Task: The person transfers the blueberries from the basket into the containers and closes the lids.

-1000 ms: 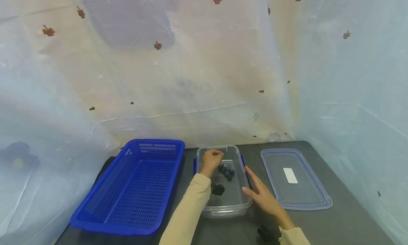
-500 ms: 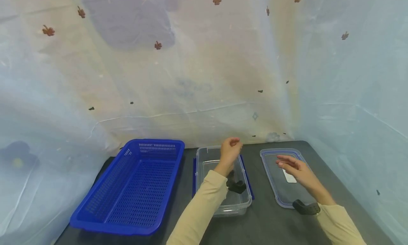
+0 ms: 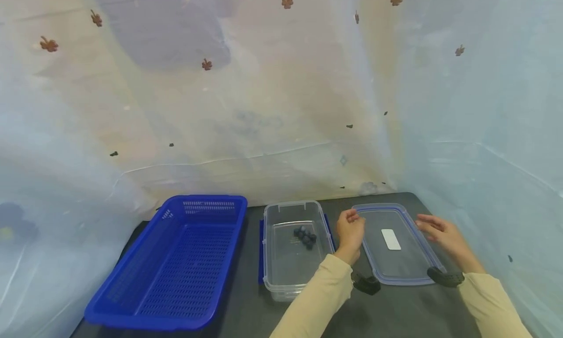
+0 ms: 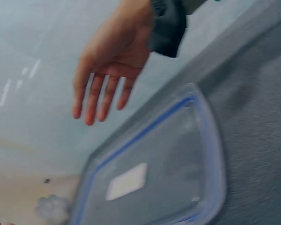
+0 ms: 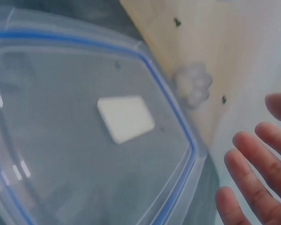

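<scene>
A clear plastic lid [image 3: 409, 262] with a blue seal and a white label [image 3: 391, 239] lies flat on the table. My left hand [image 3: 350, 234] hovers by the lid's left edge, fingers loosely bent and nothing in them. At the opposite side, near its right edge, is my right hand [image 3: 449, 241]; its relaxed, empty fingers [image 5: 253, 185] show in the right wrist view. Left of my left hand stands a clear rectangular food container [image 3: 279, 264], uncovered, with a cluster of small dark-blue round fruits [image 3: 305, 236] inside. My left sleeve covers its near right corner.
A large blue slotted plastic basket [image 3: 184, 264] stands on the left of the dark grey table [image 3: 387, 308]. Blue clips [image 3: 261, 252] hang at the container's sides. A pale patterned sheet [image 3: 264, 108] encloses the table at the back and sides.
My left hand has moved right, from over the container to the lid's left edge. My right hand has left the container's side and moved right, past the lid. The view has shifted slightly.
</scene>
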The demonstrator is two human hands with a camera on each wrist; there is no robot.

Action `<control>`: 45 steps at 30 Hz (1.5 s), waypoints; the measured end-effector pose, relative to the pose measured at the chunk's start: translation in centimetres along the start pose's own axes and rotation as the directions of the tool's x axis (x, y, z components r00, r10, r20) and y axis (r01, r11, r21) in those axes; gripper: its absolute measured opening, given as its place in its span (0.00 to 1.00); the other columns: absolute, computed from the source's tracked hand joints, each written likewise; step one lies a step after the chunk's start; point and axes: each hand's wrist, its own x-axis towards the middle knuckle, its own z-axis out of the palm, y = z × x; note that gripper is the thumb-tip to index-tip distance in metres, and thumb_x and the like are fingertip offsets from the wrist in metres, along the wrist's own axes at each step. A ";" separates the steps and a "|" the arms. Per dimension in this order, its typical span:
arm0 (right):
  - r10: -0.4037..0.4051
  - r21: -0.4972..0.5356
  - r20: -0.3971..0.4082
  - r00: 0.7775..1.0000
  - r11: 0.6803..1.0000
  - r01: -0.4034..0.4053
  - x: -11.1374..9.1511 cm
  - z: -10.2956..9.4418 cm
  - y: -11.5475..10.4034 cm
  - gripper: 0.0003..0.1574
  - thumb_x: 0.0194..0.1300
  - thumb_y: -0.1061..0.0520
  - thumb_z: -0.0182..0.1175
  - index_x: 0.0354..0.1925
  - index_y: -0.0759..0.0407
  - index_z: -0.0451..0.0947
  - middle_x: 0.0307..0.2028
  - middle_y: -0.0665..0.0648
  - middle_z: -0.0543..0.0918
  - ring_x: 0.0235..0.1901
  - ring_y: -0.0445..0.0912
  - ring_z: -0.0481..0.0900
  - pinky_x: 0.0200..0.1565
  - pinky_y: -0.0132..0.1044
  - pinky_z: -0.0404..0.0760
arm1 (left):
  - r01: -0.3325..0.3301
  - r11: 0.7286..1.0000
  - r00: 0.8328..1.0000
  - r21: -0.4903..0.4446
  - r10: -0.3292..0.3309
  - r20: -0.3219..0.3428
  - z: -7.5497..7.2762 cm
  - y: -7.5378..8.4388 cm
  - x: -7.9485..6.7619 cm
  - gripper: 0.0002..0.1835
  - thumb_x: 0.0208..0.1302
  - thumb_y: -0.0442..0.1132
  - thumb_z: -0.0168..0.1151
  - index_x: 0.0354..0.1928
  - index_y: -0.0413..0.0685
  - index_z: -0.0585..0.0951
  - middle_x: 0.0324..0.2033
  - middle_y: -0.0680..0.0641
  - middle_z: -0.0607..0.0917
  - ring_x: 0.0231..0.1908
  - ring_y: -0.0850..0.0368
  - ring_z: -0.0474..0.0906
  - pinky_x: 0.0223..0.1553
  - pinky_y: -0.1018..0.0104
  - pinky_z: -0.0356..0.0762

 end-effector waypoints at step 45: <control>0.225 0.105 0.238 0.945 0.961 -0.255 -2.3 -2.7 4.0 0.35 0.62 0.63 0.51 0.62 0.76 0.49 0.60 0.77 0.53 0.51 0.56 0.68 0.41 0.44 0.74 | 0.072 0.970 0.995 0.231 -0.087 0.056 1.8 -2.1 -3.2 0.31 0.29 0.14 0.46 0.41 0.43 0.78 0.45 0.45 0.76 0.46 0.47 0.68 0.45 0.53 0.68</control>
